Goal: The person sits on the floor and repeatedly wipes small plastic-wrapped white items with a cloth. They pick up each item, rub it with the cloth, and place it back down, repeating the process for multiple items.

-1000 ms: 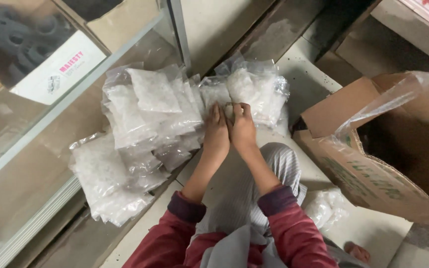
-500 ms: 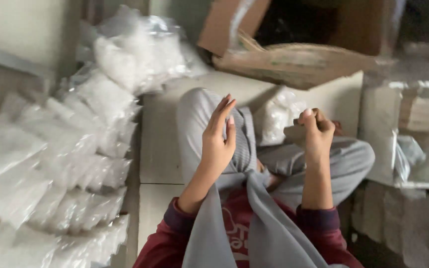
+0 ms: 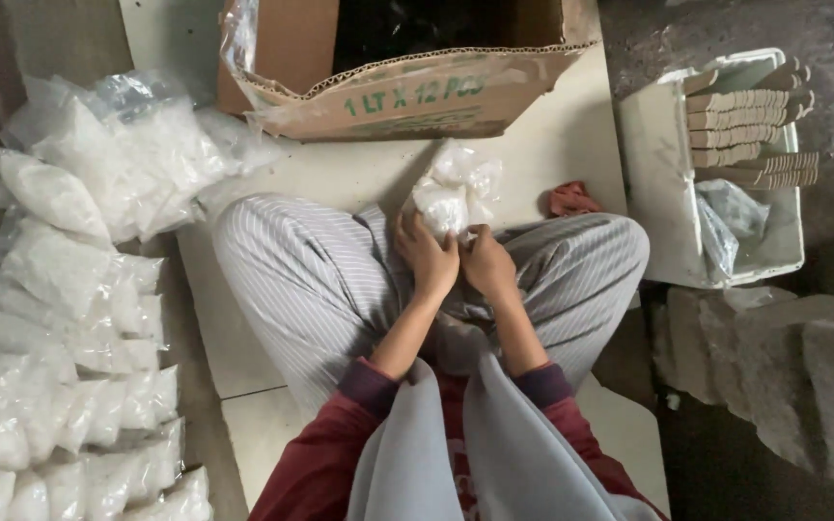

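Plastic bag (image 3: 454,193) (white-filled) gripped by left hand (image 3: 427,259) and right hand (image 3: 486,262).

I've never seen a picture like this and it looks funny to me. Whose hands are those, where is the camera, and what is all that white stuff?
The camera sits on a person's head and looks down, so you see their own lap, in grey striped trousers. Their left hand and right hand are together on a small clear plastic bag of white grains. Beside them on the left lies a big pile of similar filled clear bags. In front stands an open brown cardboard box. To the right is a white tray holding a row of flat tan sticks.
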